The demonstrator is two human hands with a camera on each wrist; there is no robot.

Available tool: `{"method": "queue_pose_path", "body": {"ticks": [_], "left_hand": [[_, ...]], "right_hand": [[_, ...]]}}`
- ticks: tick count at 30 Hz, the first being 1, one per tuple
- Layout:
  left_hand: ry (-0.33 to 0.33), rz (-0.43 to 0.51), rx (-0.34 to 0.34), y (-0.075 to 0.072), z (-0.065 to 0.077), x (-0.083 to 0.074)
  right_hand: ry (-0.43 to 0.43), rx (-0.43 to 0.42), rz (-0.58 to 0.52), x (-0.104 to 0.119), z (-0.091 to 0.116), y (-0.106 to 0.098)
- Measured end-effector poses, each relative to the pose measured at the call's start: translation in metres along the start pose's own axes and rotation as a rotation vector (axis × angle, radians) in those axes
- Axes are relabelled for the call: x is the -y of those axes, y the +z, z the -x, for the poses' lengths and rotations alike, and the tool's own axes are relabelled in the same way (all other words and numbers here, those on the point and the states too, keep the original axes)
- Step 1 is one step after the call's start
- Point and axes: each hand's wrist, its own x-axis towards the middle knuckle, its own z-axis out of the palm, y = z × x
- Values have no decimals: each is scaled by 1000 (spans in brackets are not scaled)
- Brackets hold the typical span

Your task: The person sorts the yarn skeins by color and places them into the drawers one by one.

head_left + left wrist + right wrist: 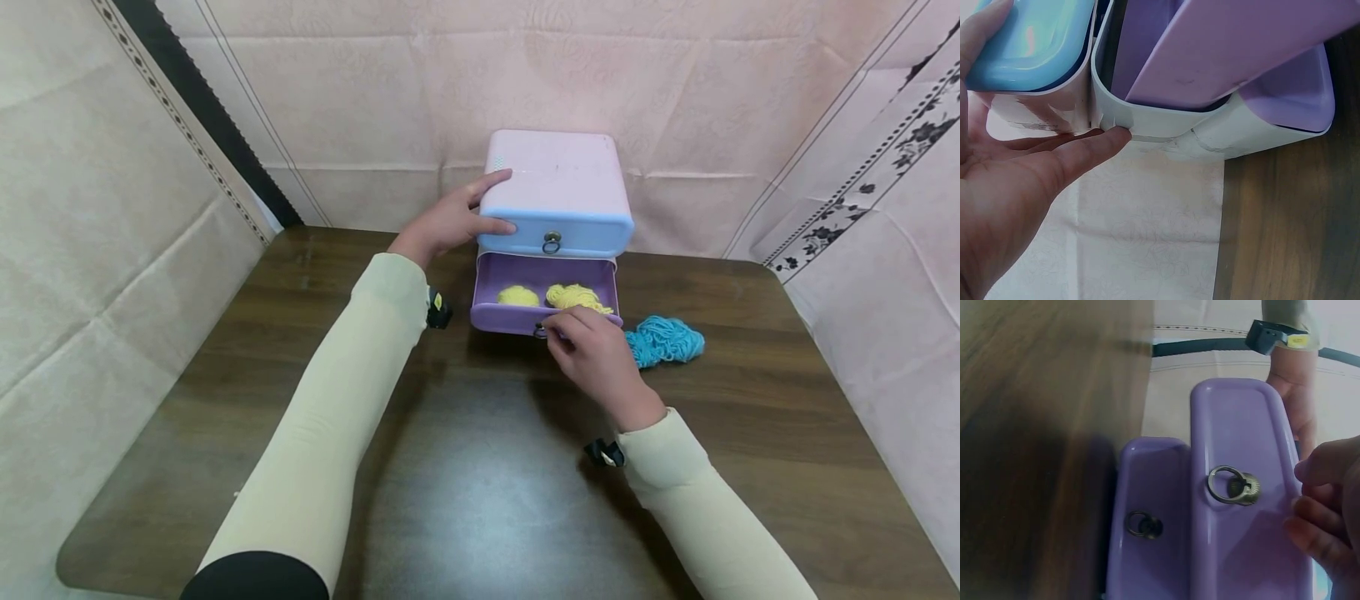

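Observation:
A small storage cabinet (558, 171) with a pink top stands at the back of the table. Its upper drawer (517, 242) is blue with a ring pull; the purple drawer (487, 318) below is pulled out. Two bundles of yellow yarn (573, 297) lie inside. My left hand (453, 221) rests against the cabinet's left side, fingers extended, one reaching over the top. At the purple drawer's front rim is my right hand (596, 358), its fingertips (1313, 515) beside the upper edge, away from the ring pull (1233, 486). No object shows between those fingers.
A skein of blue yarn (666, 340) lies on the brown wooden table (300, 450), right of the cabinet. A second purple drawer (1147, 481) sits lower, further back than the pulled-out one. Patterned cloth (360, 108) hangs behind and along both sides.

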Motion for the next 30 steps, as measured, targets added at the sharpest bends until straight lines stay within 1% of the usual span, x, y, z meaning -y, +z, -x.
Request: {"method": "queue_pose_path", "body": {"ticks": [4, 7, 14, 17, 22, 24, 30], "left_hand": [[-4, 4, 2, 1, 1, -1], [-5, -4, 1, 1, 1, -1], [0, 6, 0, 1, 0, -1], [5, 6, -3, 0, -6, 5], [6, 6, 4, -1, -4, 4], [0, 9, 9, 0, 1, -1], [-4, 4, 2, 1, -2, 1]], "right_hand": [[56, 53, -4, -1, 3, 5], [75, 85, 6, -2, 4, 8], [60, 92, 67, -3, 7, 15], [66, 102, 82, -3, 6, 16], [60, 120, 98, -3, 5, 17], [52, 117, 104, -3, 6, 17], [32, 107, 120, -4, 5, 19]]}}
